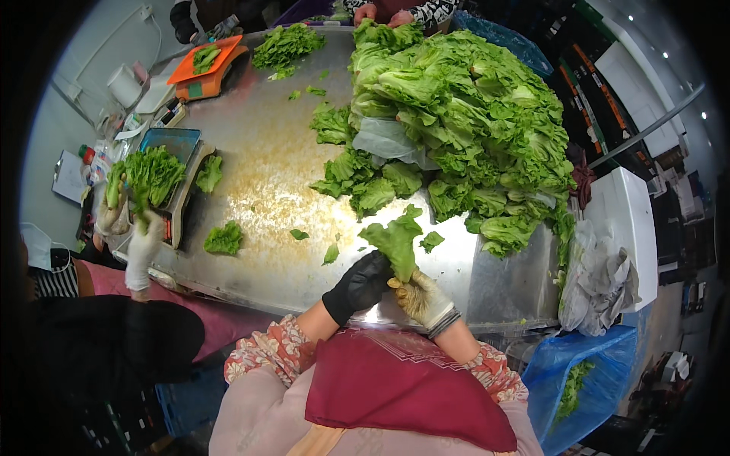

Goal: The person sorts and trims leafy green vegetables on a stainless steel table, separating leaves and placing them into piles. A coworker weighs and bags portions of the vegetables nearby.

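A small bunch of green leaf lettuce (397, 242) stands upright between my hands at the front edge of the metal table. My right hand (422, 299), in a stained whitish glove, is closed around its stem end. In a black glove, my left hand (359, 287) grips the left side of the same lettuce low down; some of its fingertips are hidden. Beyond my hands, a big heap of leaf lettuce (471, 129) covers the right part of the table (262, 163). Loose leaf scraps (331, 252) lie close by.
At left, a co-worker's gloved hands (144, 243) hold lettuce by a scale with a blue tray (171, 142). An orange scale (205, 64) stands at the far left. A blue bag (589, 380) with greens hangs at my right, below clear plastic bags (597, 277). Other people stand across the table.
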The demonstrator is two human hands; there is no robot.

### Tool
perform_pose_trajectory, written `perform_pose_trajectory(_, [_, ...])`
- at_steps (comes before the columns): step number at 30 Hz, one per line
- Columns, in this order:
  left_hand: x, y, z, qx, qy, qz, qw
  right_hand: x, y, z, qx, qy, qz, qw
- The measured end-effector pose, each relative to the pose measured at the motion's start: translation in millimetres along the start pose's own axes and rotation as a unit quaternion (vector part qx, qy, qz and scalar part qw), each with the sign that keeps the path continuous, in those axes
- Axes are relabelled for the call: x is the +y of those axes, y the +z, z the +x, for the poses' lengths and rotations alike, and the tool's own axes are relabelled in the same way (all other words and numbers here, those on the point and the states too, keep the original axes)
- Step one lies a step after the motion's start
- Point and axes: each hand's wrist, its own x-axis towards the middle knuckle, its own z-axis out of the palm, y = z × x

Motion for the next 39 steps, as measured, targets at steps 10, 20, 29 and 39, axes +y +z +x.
perform_pose_trajectory(10, [30.1,-22.4,-18.4,0.045,0.269,0.579,0.768,-5.0,10.9,-6.8,0.107,-0.188,-0.386,0.897])
perform_pose_trajectory(20, [91.8,-14.6,-33.9,0.194,0.273,0.375,0.865,-56.0,8.5,-12.9,0.188,-0.217,-0.478,0.830])
perform_pose_trajectory(29, [169.1,-89.7,-76.7,0.259,0.234,0.632,0.692,-94.1,-40.6,-25.3,0.313,-0.220,-0.642,0.664])
perform_pose_trajectory(39, [133.7,12.5,-48.2,0.313,0.227,0.635,0.669,-205.2,-34.4,-38.0,0.443,-0.092,-0.880,0.148])
